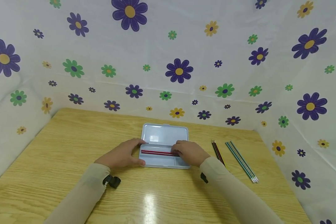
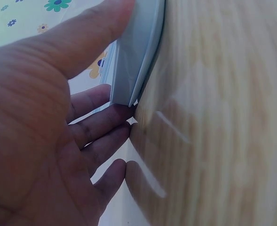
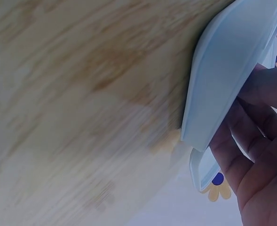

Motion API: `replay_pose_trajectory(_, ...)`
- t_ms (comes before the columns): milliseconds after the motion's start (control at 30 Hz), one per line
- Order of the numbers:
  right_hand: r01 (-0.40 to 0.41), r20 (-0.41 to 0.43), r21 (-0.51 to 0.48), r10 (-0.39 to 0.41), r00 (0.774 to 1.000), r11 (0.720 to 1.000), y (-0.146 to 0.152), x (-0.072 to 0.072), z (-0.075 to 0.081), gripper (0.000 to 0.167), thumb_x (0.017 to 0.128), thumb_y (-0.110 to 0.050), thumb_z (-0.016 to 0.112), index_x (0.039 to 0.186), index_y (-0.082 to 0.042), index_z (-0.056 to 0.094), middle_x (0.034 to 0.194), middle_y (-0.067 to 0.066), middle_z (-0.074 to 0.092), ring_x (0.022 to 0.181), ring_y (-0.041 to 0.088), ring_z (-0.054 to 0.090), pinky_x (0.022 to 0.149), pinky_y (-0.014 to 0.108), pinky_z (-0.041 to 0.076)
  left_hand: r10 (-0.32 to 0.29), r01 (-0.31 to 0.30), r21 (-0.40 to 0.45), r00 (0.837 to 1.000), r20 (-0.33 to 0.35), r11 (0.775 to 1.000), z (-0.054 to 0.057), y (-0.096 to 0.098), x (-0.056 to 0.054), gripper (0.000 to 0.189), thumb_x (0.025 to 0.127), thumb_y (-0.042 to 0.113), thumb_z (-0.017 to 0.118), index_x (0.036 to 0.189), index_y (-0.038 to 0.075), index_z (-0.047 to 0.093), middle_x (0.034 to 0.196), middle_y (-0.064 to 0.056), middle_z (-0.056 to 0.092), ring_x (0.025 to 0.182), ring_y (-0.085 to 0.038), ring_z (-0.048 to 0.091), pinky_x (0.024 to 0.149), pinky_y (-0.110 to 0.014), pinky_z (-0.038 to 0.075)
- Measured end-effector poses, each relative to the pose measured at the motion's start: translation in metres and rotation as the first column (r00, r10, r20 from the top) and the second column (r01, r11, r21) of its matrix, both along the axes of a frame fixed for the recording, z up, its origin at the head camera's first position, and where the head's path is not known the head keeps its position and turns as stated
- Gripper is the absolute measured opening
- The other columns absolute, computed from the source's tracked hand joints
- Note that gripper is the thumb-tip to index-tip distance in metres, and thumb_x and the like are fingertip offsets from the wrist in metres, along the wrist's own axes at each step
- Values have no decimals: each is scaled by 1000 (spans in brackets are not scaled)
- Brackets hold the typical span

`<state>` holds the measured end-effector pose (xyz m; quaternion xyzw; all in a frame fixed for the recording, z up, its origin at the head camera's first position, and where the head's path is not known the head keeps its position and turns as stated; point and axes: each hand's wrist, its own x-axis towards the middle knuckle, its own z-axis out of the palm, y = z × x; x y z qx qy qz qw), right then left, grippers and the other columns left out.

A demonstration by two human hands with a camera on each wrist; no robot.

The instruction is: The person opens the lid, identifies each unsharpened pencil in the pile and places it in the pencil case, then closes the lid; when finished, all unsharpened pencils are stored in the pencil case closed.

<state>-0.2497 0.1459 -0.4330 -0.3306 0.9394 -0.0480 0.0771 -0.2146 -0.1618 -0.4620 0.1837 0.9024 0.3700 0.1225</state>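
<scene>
A light blue pencil case (image 1: pixel 158 161) lies on the table with its lid (image 1: pixel 165 134) swung back. Red pencils (image 1: pixel 156 152) lie lengthwise in its long compartment. My left hand (image 1: pixel 123 154) holds the case's left end, thumb at the near corner and forefinger by the hinge side; the left wrist view shows the other fingers spread behind the end wall. My right hand (image 1: pixel 191 152) reaches over the case's right end, fingers curled down on the right ends of the red pencils. Its fingertips are hidden inside the case (image 3: pixel 223 80).
Right of the case lie several dark pencils (image 1: pixel 217 152), partly behind the right forearm. Beyond them is a group of green pencils (image 1: pixel 240 160) with white ends. A flower-print cloth (image 1: pixel 154 59) stands behind the wooden table (image 1: pixel 81 133) and along its sides.
</scene>
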Motion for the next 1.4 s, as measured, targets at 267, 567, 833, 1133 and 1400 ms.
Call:
replay_pose_trajectory(267,8,0,10,-8,1000,1000,2,2,3,22,105,-15,62,121,-20,75,114,-6,71,103,10,66,98,32,57,1,-1,-10,1000,-6,1000,-2,-3,0,87,81,47,87,152,14,48,158,-8,46,149,-31,38,123,-53,30)
replay_pose_trajectory(567,-30,-101,-67,23,995,997,29,11,18,21,101,-10,65,120,-15,73,115,-1,70,99,12,66,88,32,60,-6,6,-8,1000,-16,1000,-5,-6,-1,87,82,49,86,151,12,48,158,-10,45,149,-34,38,123,-55,30)
replay_pose_trajectory(833,63,-178,-180,-96,979,982,100,20,30,23,98,-7,69,121,-9,71,111,3,69,92,16,67,78,37,61,3,-4,-18,1000,-10,1000,-6,-6,-2,88,81,48,87,152,12,47,158,-8,45,149,-32,38,123,-53,30)
replay_pose_trajectory(1133,253,-110,-146,-270,957,956,180,37,22,25,97,-9,68,121,-2,69,109,8,68,96,27,67,82,50,59,-4,4,-2,1000,-3,1000,-7,-3,-3,91,79,51,87,151,13,47,157,-7,47,148,-31,39,123,-53,31)
replay_pose_trajectory(1400,366,-6,-110,-369,930,924,220,54,18,20,95,-10,69,114,-2,70,92,-1,64,78,12,59,67,38,54,-4,4,3,1000,-3,1000,-5,-2,-3,91,80,51,87,152,13,47,158,-7,45,149,-31,38,123,-53,31)
